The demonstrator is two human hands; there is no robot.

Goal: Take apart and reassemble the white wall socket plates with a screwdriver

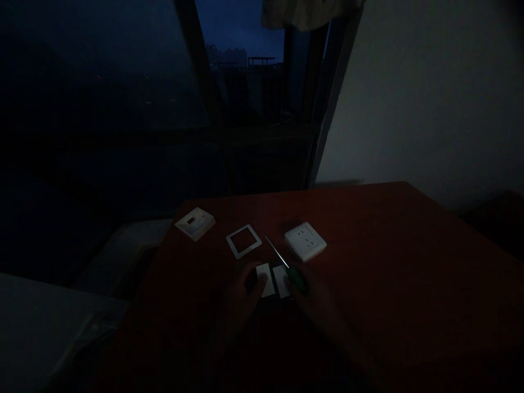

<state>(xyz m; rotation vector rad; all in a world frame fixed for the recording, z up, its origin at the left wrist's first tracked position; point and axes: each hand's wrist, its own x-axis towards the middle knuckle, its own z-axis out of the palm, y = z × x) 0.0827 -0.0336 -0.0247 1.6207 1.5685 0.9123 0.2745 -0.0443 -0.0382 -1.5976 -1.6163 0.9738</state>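
Note:
Two white rectangular plates, which look like the rockers of a wall switch (267, 284), sit side by side between my hands with a dark gap between them. It is too dark to tell how they are joined below. My left hand (245, 292) grips the left plate, thumb on its face. My right hand (313, 292) is closed around the green handle of a screwdriver (278, 254) and also touches the right plate. The shaft points up and left. Just beyond lie an empty white square frame (257, 243) and a white wall socket (307, 240).
A white box-like part with a small rectangular opening (196, 222) lies at the far left of the reddish-brown table (368, 229). Behind the table stand a dark window (221, 131) and a pale wall (421, 98). The light is very dim.

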